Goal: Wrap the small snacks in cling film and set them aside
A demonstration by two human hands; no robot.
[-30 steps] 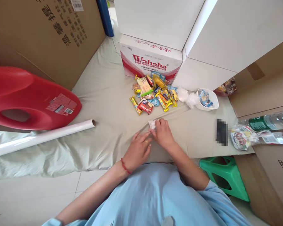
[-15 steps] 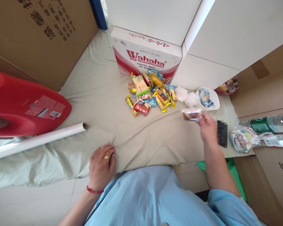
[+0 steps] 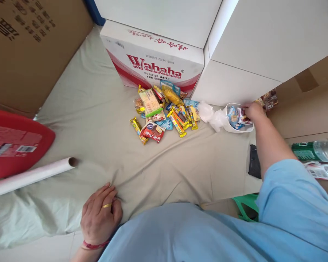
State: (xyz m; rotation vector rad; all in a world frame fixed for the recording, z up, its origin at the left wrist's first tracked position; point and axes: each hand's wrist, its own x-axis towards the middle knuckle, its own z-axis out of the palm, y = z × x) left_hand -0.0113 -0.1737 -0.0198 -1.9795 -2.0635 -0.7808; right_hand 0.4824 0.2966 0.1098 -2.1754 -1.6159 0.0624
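My right hand [image 3: 254, 111] reaches into the white plastic tub [image 3: 235, 130], its fingers pinched on a small snack packet [image 3: 242, 116] with dark red and white printing. Blue and white packets [image 3: 232, 113] lie in the tub beside it. My left hand [image 3: 100, 214] rests flat on the pale cloth [image 3: 158, 171] near the front edge, open and holding nothing. Between the hands, further back, is a pile of wrapped snacks: a red packet [image 3: 153, 131], a cream packet with a green edge [image 3: 151, 102] and several yellow wrappers [image 3: 177, 124].
Behind the pile stands a Wahaha water carton [image 3: 155, 58], next to white cabinets [image 3: 243, 76]. Crumpled clear plastic [image 3: 206, 111] touches the tub. A red jug [image 3: 19, 142] and white roll [image 3: 35, 176] lie left. A black object [image 3: 254, 162] and bottles [image 3: 317, 151] are right.
My right hand has moved back and to the right, carrying the packet from above the cloth into the tub. The left hand still rests on the cloth; the view has shifted.
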